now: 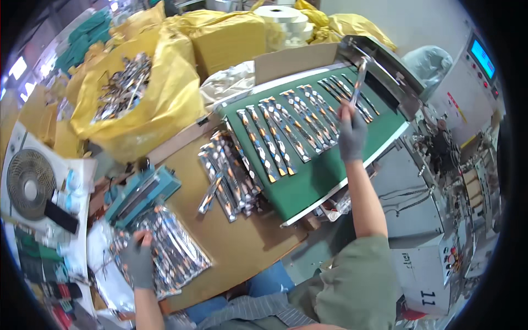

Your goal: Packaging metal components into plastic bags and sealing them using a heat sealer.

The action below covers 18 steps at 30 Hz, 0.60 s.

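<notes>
One grey-gloved right hand [352, 137] clamped on a slim, shiny multicoloured packet [361, 78], held up over the flat green conveyor belt [305, 190]. Grey-gloved left hand [138, 263], well apart, is at a clear plastic bag of patterned packets [179, 247]; can't tell if gripping.

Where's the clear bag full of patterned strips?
In the head view, the clear bag lies at the lower left, right by the left hand and just below the teal tool.
</notes>
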### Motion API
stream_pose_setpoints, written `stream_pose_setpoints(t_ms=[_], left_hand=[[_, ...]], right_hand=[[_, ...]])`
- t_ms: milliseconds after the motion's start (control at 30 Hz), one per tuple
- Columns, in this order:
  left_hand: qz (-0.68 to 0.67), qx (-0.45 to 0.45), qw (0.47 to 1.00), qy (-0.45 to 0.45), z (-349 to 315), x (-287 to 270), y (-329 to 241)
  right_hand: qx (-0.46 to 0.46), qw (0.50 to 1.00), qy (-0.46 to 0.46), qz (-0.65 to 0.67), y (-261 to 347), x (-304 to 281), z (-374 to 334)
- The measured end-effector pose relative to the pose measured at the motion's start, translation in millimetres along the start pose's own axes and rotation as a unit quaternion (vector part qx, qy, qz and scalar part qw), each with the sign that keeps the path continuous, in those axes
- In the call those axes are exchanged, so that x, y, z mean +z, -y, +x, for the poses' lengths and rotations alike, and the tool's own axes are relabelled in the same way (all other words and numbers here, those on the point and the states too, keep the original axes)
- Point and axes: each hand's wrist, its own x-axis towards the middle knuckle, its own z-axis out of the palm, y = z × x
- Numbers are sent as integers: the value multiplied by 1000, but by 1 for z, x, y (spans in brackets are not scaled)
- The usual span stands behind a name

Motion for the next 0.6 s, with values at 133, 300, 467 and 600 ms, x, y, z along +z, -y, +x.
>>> stream_pose_setpoints(t_ms=[133, 300, 467, 600], left_hand=[[-353, -100, 905, 215, -4, 32, -47], [-484, -77, 834, 254, 27, 40, -121], [-84, 83, 913, 391, -58, 42, -109], [-100, -61, 896, 429, -110, 46, -74]], right_hand=[[39, 944, 318, 74, 116, -21, -133], [-96, 800, 592, 12, 164, -68, -195], [-537, 710, 427, -157, 188, -38, -172], [-592, 716, 333, -161, 201, 13, -152]])
